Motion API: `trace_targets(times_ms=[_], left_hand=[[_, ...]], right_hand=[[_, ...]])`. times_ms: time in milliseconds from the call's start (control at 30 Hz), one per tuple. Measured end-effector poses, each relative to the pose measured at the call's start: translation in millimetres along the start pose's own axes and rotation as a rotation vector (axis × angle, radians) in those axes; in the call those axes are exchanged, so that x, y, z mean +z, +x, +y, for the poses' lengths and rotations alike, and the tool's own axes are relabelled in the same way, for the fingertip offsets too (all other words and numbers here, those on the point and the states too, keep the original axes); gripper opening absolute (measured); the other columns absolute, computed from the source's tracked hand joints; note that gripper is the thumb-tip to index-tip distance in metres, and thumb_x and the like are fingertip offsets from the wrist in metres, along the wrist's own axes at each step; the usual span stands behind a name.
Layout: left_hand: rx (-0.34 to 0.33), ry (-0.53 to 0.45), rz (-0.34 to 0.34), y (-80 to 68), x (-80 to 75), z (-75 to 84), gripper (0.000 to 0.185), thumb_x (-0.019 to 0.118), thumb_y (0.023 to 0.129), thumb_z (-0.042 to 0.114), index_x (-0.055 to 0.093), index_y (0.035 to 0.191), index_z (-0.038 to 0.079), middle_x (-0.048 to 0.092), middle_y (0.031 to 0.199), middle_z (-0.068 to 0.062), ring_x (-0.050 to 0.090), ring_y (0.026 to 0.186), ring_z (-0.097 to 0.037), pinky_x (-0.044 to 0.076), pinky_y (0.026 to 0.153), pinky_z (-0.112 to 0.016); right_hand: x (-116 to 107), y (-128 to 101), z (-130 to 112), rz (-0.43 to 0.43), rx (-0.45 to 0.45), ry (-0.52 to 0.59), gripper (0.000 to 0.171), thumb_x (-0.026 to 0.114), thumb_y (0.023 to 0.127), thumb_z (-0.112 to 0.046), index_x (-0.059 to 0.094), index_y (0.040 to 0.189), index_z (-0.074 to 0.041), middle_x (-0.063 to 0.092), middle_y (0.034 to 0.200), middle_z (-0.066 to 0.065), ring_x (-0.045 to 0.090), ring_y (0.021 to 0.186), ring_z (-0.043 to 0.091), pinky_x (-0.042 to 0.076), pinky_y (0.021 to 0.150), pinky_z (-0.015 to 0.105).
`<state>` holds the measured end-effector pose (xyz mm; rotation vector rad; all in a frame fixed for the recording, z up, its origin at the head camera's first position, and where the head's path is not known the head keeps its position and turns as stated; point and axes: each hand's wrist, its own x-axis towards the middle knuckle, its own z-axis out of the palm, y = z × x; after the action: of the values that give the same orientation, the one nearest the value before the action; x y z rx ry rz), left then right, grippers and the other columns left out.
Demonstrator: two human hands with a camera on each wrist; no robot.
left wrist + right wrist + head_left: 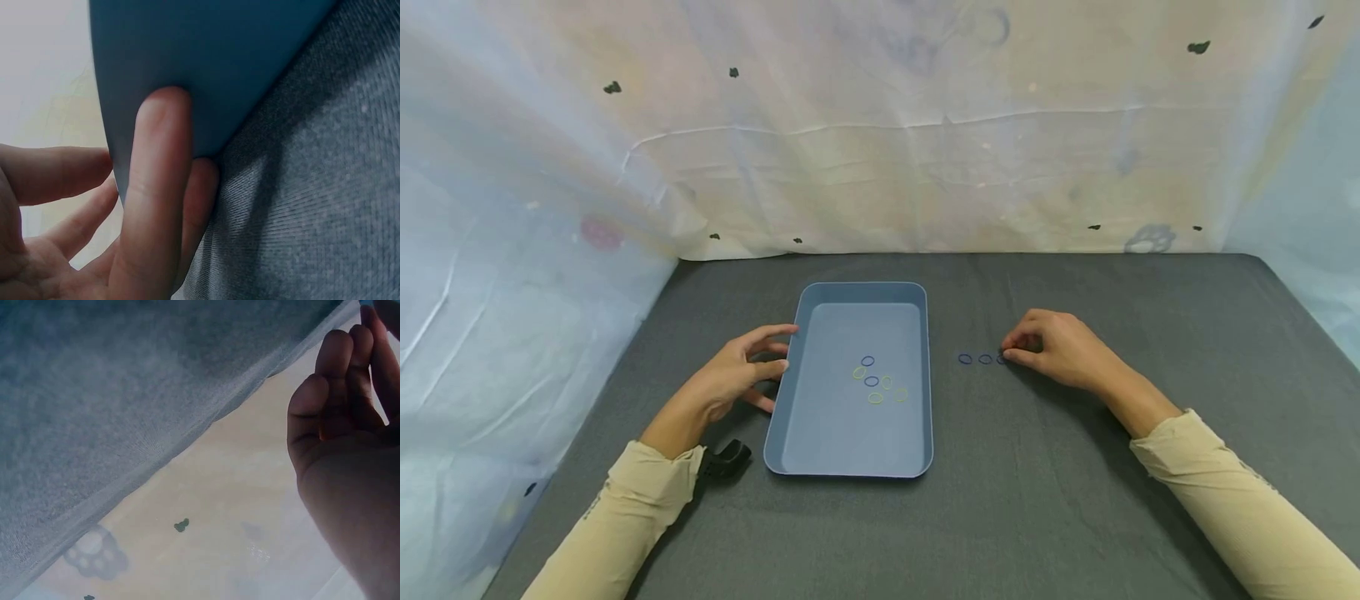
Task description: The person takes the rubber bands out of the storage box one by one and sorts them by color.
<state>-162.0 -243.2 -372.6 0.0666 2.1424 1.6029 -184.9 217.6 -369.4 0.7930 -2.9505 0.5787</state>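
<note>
A blue-grey tray lies on the dark cloth, holding several thin yellow rubber bands and two blue ones. My left hand rests against the tray's left side, fingers loosely spread; in the left wrist view, fingers touch its outer wall. Right of the tray, two blue rubber bands lie side by side. At the end of that row, my right hand pinches a third blue rubber band between thumb and forefinger, partly hiding it. The right wrist view barely catches those fingertips.
Dark grey cloth covers the table. A pale patterned curtain hangs along its back edge and sides. A black curved piece sticks out at my left wrist, near the tray's lower left corner.
</note>
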Motion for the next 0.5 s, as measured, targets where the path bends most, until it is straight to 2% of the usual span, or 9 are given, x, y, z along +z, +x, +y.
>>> trace_targets(times_ms=[200,500], left_hand=[[-0.012,0.003,0.012,2.3,-1.2,0.2,0.059,0.057,0.102,0.012,0.035,0.155,0.022,0.033,0.152,-0.023,0.052,0.124,-0.043,0.062,0.069,-0.049],[-0.014,-0.014,-0.001,0.1,-2.3,-0.6,0.06,0.058,0.101,0.012,0.034,0.155,0.021,0.032,0.152,-0.024,0.05,0.127,-0.044,0.062,0.07,-0.048]], right_hand=[[-3.7,-4.7,-0.3,0.04,-0.067,-0.048,0.008,0.078,0.088,-0.022,0.078,0.095,-0.023,0.067,0.093,-0.008,0.06,0.08,0.01,0.048,0.07,0.032],[-1.4,-6.4,-9.8,0.109,-0.149,-0.093,0.012,0.08,0.085,-0.023,0.078,0.096,-0.019,0.066,0.093,-0.004,0.061,0.082,0.016,0.048,0.073,0.036]])
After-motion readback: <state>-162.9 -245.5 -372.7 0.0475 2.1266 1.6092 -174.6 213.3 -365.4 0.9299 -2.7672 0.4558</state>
